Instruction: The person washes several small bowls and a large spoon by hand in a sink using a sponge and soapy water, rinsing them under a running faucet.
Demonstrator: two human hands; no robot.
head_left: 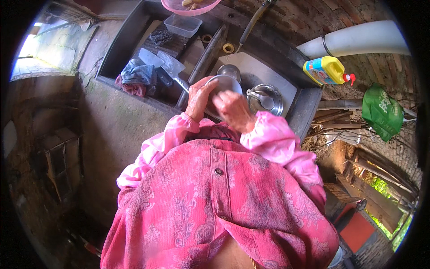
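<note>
Over the right basin of a dark stone sink, my left hand (197, 99) grips a pale bowl (232, 82) by its rim, tilting it. My right hand (233, 110) reaches across the bowl's mouth with curled fingers; whether anything is under them is hidden. Just beyond the bowl, a small dark metal bowl (229, 71) lies in the basin. To the right sits a shiny metal bowl (279, 104) with a white spoon (266, 101) in it. Left of my left hand, a cleaver (171, 65) rests in the left basin, its handle towards the stone divider (208, 55).
The left basin holds a blue cloth (137, 72), a pink cloth (132, 88), a scouring pad (160, 36) and a clear plastic container (183, 25). A pink basket (189, 10) stands at the back. A hose (253, 22) hangs over the sink; a yellow detergent bottle (324, 70) is at right.
</note>
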